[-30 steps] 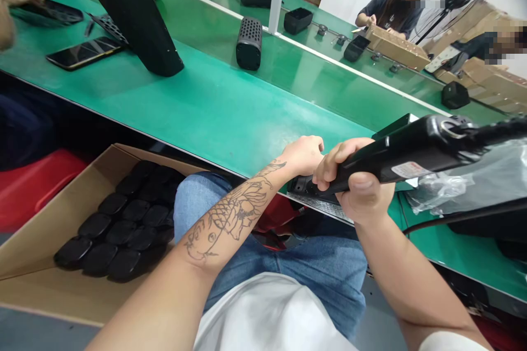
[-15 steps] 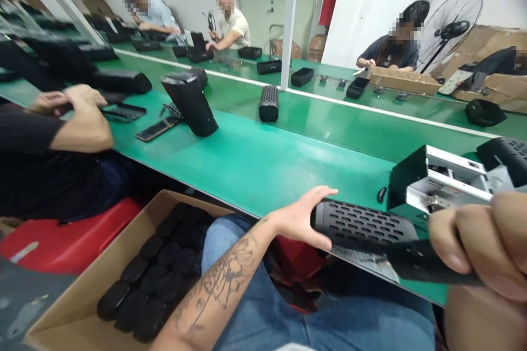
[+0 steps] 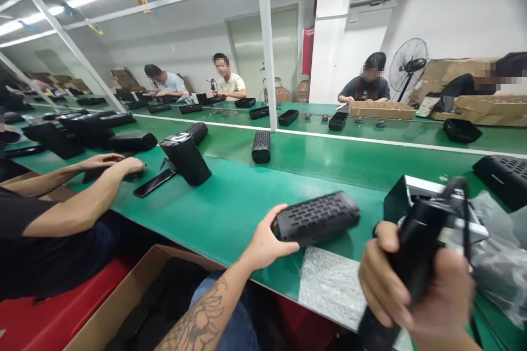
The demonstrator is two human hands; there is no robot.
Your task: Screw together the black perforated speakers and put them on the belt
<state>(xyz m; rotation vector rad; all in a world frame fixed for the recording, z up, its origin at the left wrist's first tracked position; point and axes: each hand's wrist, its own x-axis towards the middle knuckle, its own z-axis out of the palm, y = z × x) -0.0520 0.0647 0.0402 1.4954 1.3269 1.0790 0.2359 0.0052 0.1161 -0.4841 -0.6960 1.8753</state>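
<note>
My left hand (image 3: 267, 244) grips the end of a black cylindrical speaker (image 3: 317, 218), whose casing is perforated with rows of slots. It holds the speaker low over the green bench top (image 3: 242, 214). My right hand (image 3: 411, 279) is shut around a black corded handheld tool (image 3: 415, 255), held steeply upright and blurred. The tool stands apart from the speaker, to its right. A crinkled silver foil mat (image 3: 329, 285) lies on the bench between my hands. The tool's working end is hidden.
A metal-and-black bench fixture (image 3: 432, 203) and a plastic bag (image 3: 494, 263) stand at right, with a black speaker (image 3: 504, 181) behind. A co-worker's hands (image 3: 111, 167) work at left near a phone (image 3: 154, 182). A cardboard box (image 3: 140, 296) sits below the bench edge.
My head has tilted up, showing more of the room. My left hand now wraps the speaker's end, and the tool in my right hand has swung upright, apart from the speaker.
</note>
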